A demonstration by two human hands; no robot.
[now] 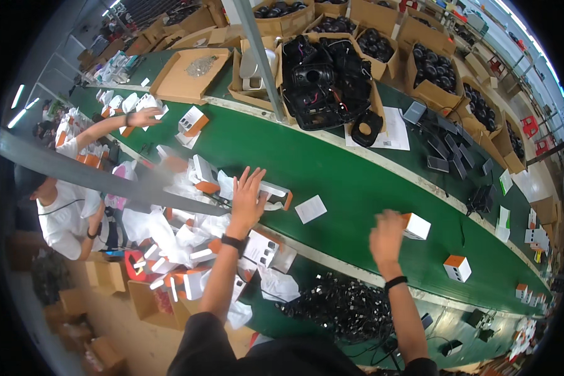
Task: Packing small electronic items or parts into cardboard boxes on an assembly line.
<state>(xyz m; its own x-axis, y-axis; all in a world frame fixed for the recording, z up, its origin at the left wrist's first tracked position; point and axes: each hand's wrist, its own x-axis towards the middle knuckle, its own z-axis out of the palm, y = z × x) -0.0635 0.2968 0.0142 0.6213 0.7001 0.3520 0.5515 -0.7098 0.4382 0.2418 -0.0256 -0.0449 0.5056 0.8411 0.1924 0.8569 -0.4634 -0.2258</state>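
Observation:
My left hand (pixel 249 199) is held out over the near side of the green conveyor belt (pixel 351 188), its fingers spread. Just beside those fingers lies a white and orange box (pixel 274 193), partly covered by the hand. Farther right, my right hand (pixel 387 239) is smeared by motion at the left side of another white and orange box (pixel 418 227). Whether its fingers grip that box cannot be made out. Between my hands a white printed leaflet (pixel 311 209) lies flat on the belt. A third small box (pixel 457 268) sits farther right on the belt.
A pile of black cables (pixel 338 308) lies below the belt. White bags and boxes (pixel 175 241) crowd the left, near a co-worker (pixel 69 213). Another person's arm (pixel 116 124) reaches over the belt. Black plastic parts (pixel 329 78) fill a carton beyond. A metal post (pixel 260 59) stands upright.

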